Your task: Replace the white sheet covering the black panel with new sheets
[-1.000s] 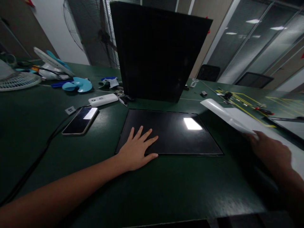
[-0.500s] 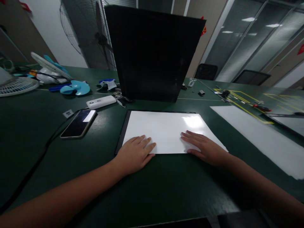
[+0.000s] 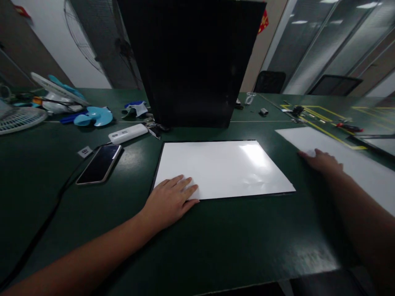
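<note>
A glossy white sheet (image 3: 212,164) lies on a thin black panel (image 3: 156,169), whose dark edges show as a narrow rim around it. My left hand (image 3: 169,199) rests flat on the sheet's near left corner, its fingers spread. To the right, my right hand (image 3: 322,161) is at the near long edge of a second white sheet (image 3: 311,137). Its fingers are curled there, and the sheet buckles slightly between thumb and fingers. Part of that grip is hidden behind the hand.
A large black screen (image 3: 197,65) stands upright behind the panel. On the left are a phone (image 3: 100,164), a white power bank (image 3: 128,133), a cable (image 3: 46,222), blue fan blades (image 3: 94,116) and a fan grille (image 3: 23,119). A red-handled tool (image 3: 349,127) lies far right.
My right hand has left the sheet on the panel and moved right to the other sheet. The sheet on the panel now covers more of its left black strip. My left hand stays on it.
</note>
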A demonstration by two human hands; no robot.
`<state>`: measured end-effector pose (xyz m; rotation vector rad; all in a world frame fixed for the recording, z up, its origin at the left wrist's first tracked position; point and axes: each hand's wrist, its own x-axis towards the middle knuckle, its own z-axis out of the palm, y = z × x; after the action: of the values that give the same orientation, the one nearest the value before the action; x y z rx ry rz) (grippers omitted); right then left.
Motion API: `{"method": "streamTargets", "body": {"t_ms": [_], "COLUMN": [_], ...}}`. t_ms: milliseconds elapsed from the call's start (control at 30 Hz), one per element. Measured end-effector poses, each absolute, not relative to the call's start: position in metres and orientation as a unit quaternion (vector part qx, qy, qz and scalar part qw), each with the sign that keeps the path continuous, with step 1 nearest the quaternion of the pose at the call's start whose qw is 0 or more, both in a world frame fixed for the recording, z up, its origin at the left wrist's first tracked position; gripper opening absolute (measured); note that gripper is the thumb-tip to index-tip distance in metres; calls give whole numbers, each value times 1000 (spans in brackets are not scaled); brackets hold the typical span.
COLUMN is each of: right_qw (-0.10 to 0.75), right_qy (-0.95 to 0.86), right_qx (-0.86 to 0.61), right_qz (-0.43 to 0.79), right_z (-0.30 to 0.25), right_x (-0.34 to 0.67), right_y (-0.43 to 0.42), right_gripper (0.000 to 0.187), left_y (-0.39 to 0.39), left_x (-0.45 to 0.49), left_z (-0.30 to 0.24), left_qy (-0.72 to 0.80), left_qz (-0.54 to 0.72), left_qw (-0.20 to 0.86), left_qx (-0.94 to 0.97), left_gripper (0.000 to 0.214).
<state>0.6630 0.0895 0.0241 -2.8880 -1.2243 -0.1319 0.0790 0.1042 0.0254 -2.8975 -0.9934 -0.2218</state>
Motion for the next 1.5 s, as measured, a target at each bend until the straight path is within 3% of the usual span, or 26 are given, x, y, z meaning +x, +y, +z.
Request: {"method": "streamTargets", "body": {"t_ms": [267, 400, 600, 867, 1000, 1133, 1367, 1500], "right_qw": [14, 21, 47, 2, 10, 35, 50, 83], "right_qy": [-366, -389, -465, -779, -888, -905, -912, -903], "right_qx": [-930, -919, -866, -615, -433, -377, -373, -412], "right_qz": [-14, -64, -180, -122, -151, -197, -163, -88], "right_z": [23, 41, 84, 68, 40, 33, 31, 47], "right_x": [661, 637, 567, 434, 390, 373, 371, 394], "right_y": [96, 92, 84, 66, 57, 52, 49, 60], "right_gripper": [75, 64, 64, 44, 49, 43, 39, 49], "left_y": [108, 111, 110, 107, 102, 97, 103, 105], "left_x": [77, 76, 76, 75, 71, 68, 72, 73], "left_z": [31, 29, 28, 31, 37, 42, 37, 35], "left_qy": [-312, -319, -332, -295, -178, -81, -204, -252], "left_qz": [-113, -96, -95, -140, -254, -316, -169, -100], "left_qw": [51, 41, 31, 89, 158, 200, 165, 126], "left_qx": [-942, -942, -938, -941, -938, -924, -950, -954], "left_gripper": [59, 54, 55, 50, 29, 17, 37, 41]}}
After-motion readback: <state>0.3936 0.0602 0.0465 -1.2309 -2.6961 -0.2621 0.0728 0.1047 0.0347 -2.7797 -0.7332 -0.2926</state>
